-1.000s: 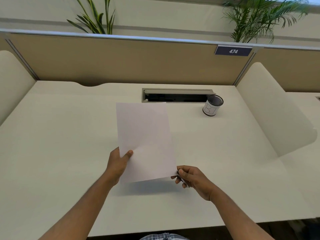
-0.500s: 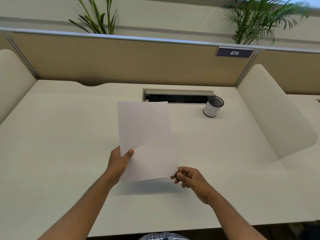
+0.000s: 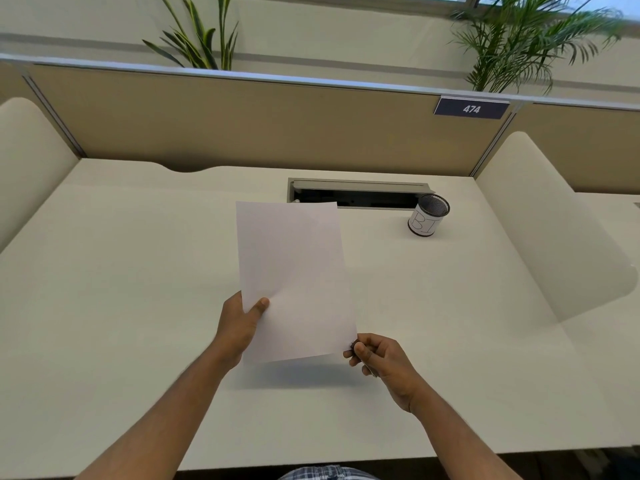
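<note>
Your left hand (image 3: 239, 327) holds the sheet of paper (image 3: 294, 271) by its lower left edge. The thumb (image 3: 259, 304) lies on top of the sheet and the other fingers are hidden behind it. The sheet is blank on the side you see. It is lifted off the desk (image 3: 121, 306), leaning a bit to the left, and its shadow falls on the desk just under its near edge.

Your right hand (image 3: 384, 365) is curled, with the fingertips right at the sheet's lower right corner. I cannot tell whether they touch the paper or are just beside it. That hand grips a small dark thing (image 3: 353, 345) that pokes out by the thumb. It is too small to say what it is.

A mesh cup (image 3: 427, 220) with a white label marked "B1" stands upright at the far right of the desk, well apart from both hands. It is just beside the right end of the open cable slot (image 3: 356, 195). The sheet's top edge overlaps the left end of that slot in view.

A tan partition (image 3: 242, 123) runs along the back of the desk, with a number plate (image 3: 471, 108) reading 474. Two plants (image 3: 201, 39) (image 3: 519, 36) rise behind the partition.
</note>
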`<action>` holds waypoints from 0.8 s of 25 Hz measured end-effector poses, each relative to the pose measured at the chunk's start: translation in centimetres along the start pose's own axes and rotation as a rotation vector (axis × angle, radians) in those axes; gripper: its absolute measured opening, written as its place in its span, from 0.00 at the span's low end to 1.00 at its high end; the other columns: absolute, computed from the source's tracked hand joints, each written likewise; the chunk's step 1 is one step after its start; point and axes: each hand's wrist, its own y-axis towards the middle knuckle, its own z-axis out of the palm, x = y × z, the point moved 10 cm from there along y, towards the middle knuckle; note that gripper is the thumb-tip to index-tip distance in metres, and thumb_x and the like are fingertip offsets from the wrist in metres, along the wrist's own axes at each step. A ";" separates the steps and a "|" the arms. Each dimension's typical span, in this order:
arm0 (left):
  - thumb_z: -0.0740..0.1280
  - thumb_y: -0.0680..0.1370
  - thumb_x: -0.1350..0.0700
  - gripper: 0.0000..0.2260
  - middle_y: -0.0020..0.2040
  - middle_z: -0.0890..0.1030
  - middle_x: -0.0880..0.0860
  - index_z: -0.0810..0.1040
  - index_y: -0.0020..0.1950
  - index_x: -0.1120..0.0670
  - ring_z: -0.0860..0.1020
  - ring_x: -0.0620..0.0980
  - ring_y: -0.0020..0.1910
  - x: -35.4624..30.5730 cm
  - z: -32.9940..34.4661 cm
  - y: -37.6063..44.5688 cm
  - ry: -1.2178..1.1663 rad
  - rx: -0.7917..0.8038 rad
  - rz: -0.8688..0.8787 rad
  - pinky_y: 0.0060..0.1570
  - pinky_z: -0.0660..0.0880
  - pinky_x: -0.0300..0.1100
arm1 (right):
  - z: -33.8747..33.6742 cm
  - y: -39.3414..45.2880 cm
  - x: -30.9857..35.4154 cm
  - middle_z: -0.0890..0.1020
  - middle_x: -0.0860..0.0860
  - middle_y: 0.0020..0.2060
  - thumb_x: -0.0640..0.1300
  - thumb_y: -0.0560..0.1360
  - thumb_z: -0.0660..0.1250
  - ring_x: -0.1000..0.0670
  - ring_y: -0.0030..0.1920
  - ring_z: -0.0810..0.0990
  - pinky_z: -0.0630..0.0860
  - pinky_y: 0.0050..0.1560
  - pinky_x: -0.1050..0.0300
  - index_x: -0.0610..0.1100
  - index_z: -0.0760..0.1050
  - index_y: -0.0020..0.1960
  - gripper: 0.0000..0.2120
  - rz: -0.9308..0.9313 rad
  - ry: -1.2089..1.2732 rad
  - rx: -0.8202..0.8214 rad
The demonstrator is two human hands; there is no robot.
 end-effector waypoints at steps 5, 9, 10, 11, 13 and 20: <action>0.67 0.81 0.56 0.13 0.56 0.83 0.53 0.77 0.65 0.54 0.82 0.57 0.53 0.1 0.1 -0.2 -0.004 0.011 0.000 0.52 0.79 0.51 | -0.3 -0.1 -0.1 0.89 0.47 0.45 0.45 0.80 0.70 0.52 0.44 0.83 0.71 0.43 0.57 0.39 0.82 0.54 0.09 -0.009 -0.043 -0.028; 0.67 0.80 0.56 0.15 0.57 0.83 0.54 0.77 0.67 0.54 0.81 0.56 0.54 0.1 0.2 -0.3 0.002 0.020 0.005 0.53 0.79 0.53 | -0.4 0.0 0.0 0.89 0.47 0.44 0.43 0.80 0.71 0.52 0.43 0.84 0.71 0.43 0.56 0.40 0.83 0.51 0.06 -0.008 -0.067 -0.068; 0.67 0.80 0.56 0.15 0.57 0.83 0.54 0.77 0.67 0.54 0.81 0.56 0.54 0.2 0.2 -0.3 0.007 0.018 0.005 0.53 0.79 0.53 | -0.4 0.0 0.0 0.89 0.47 0.44 0.43 0.80 0.71 0.52 0.43 0.84 0.71 0.43 0.56 0.40 0.83 0.51 0.06 -0.007 -0.072 -0.075; 0.67 0.80 0.56 0.14 0.57 0.83 0.54 0.77 0.66 0.54 0.81 0.57 0.54 0.2 0.1 -0.3 0.008 0.017 0.007 0.53 0.79 0.53 | -0.4 0.1 0.0 0.89 0.46 0.44 0.43 0.80 0.70 0.53 0.43 0.84 0.71 0.43 0.56 0.40 0.83 0.51 0.06 -0.010 -0.080 -0.081; 0.67 0.80 0.57 0.13 0.56 0.83 0.53 0.78 0.65 0.54 0.82 0.56 0.53 0.1 0.1 -0.3 0.003 0.016 0.013 0.52 0.79 0.52 | -0.5 0.2 0.2 0.89 0.44 0.44 0.42 0.79 0.71 0.53 0.41 0.84 0.72 0.43 0.57 0.39 0.83 0.51 0.06 -0.027 -0.089 -0.098; 0.68 0.80 0.56 0.12 0.55 0.83 0.53 0.77 0.64 0.53 0.81 0.55 0.52 -0.1 0.5 -0.3 -0.017 0.010 0.021 0.51 0.78 0.50 | -0.6 0.3 0.4 0.87 0.46 0.41 0.42 0.79 0.71 0.55 0.39 0.83 0.74 0.41 0.63 0.38 0.84 0.51 0.07 -0.047 -0.038 -0.137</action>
